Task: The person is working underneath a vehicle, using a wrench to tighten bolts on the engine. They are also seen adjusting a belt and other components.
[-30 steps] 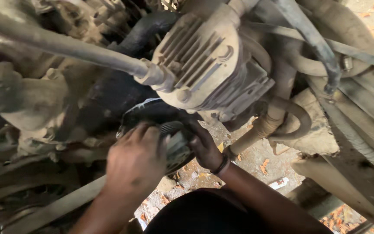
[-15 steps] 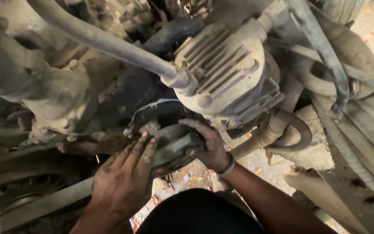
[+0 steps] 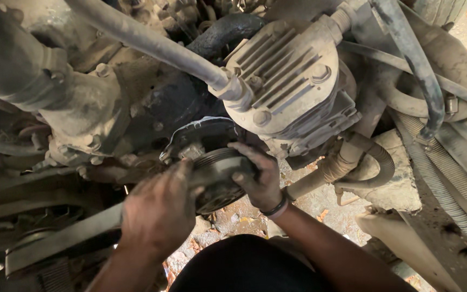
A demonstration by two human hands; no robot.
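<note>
Both hands [image 3: 158,213] [image 3: 260,181] grip the dark ribbed pulley [image 3: 217,176].

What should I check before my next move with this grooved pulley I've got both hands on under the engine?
1. Left hand on the grooved pulley: ok, fingers lie across its left face.
2. Right hand grip: ok, fingers wrap over its right rim.
3. Pulley seated square on its mount: cannot tell, the hands hide the centre.
4. Room above: not ok, the finned housing sits right over the pulley.
5. Hose beside the right wrist: ok, apart from the hand.
6. Fastener at the hub: cannot tell, covered.
</note>
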